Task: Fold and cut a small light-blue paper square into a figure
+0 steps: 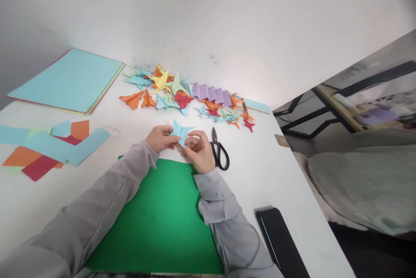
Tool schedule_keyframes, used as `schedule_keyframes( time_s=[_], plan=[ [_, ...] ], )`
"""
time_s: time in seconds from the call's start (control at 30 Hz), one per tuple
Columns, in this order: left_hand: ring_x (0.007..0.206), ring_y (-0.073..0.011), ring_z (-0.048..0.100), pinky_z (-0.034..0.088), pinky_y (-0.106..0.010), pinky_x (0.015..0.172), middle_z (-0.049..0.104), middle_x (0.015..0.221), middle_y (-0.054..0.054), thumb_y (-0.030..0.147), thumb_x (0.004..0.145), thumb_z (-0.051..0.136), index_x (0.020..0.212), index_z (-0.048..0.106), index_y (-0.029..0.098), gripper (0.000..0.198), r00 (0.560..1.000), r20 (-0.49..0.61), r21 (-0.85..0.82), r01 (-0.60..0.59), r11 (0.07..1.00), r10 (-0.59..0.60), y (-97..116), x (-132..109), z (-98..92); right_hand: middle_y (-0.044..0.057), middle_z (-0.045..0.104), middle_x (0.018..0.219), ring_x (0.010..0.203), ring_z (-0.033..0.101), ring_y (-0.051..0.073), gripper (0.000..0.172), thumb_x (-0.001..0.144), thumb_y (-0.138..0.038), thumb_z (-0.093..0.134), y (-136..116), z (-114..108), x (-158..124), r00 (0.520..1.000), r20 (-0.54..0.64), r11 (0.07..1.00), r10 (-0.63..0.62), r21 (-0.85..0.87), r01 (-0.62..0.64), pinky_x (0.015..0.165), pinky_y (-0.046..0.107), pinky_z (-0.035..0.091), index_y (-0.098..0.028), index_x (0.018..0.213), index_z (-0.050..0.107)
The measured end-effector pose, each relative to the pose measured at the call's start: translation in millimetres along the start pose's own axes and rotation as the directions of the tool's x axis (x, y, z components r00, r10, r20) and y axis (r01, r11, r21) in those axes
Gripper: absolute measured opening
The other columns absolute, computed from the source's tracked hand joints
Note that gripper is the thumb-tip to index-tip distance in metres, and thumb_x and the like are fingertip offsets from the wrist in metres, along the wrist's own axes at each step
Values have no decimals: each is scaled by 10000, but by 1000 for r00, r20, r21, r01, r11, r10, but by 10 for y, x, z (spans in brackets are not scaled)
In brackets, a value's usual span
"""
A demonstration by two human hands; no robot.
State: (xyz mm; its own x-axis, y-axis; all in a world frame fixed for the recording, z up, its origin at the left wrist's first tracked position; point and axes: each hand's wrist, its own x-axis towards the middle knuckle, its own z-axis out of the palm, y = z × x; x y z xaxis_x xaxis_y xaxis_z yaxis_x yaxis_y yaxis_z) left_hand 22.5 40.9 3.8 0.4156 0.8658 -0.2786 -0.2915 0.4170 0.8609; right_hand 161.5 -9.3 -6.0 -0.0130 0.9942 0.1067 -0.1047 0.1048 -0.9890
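Observation:
My left hand (160,138) and my right hand (200,151) meet just above the far edge of a green sheet (162,221) on the white table (260,169). Both pinch a light blue folded paper star shape (180,132), the left from its left side, the right from below and right. Grey sleeves cover both forearms. Black scissors (219,152) lie shut right beside my right hand.
A heap of folded paper figures (182,93) in orange, blue, yellow, red and purple lies at the back. A stack of coloured sheets (69,80) sits far left. Cut paper strips (52,145) lie left. A black phone (279,241) rests near right.

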Motion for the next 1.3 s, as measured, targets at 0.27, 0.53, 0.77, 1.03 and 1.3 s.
schedule_keyframes(
  time_s=[0.27,0.53,0.77,1.03,1.3],
  plan=[
    [419,-95,554,430,-193,406,558,463,2,140,475,771,554,475,106,308,999,-34,-43,29,999,-31,7,9,36,34,611,757,695,551,153,53,693,-249,658,36,-44,14,987,4,954,-163,-255,159,525,254,425,-232,740,674],
    [457,-129,590,506,-275,490,589,494,57,118,547,703,928,469,165,450,991,-77,-23,-112,993,110,46,-37,28,12,610,766,579,549,115,59,687,-237,671,86,-80,34,993,-48,986,-105,-134,97,502,255,453,-230,744,685],
    [487,-133,609,524,-272,539,616,499,-23,131,503,717,654,640,73,179,998,-60,-2,-25,1000,25,43,-26,11,5,634,677,487,540,96,78,651,-255,698,93,-94,56,990,-119,996,-71,-63,64,483,247,451,-187,673,667],
    [493,-135,618,539,-275,572,627,484,-20,128,448,749,607,660,83,187,999,-52,-12,14,1000,-14,27,-20,9,-3,629,660,515,538,100,135,593,-253,740,37,-63,42,994,-98,991,-43,-129,30,478,234,430,-187,672,652],
    [480,-119,599,527,-256,547,622,462,10,155,392,792,634,678,101,273,995,-29,234,-81,969,91,59,-48,40,-23,595,506,452,515,98,185,685,-343,667,61,-81,84,993,-118,1000,7,-27,-11,487,245,408,-172,643,609]
  ],
)
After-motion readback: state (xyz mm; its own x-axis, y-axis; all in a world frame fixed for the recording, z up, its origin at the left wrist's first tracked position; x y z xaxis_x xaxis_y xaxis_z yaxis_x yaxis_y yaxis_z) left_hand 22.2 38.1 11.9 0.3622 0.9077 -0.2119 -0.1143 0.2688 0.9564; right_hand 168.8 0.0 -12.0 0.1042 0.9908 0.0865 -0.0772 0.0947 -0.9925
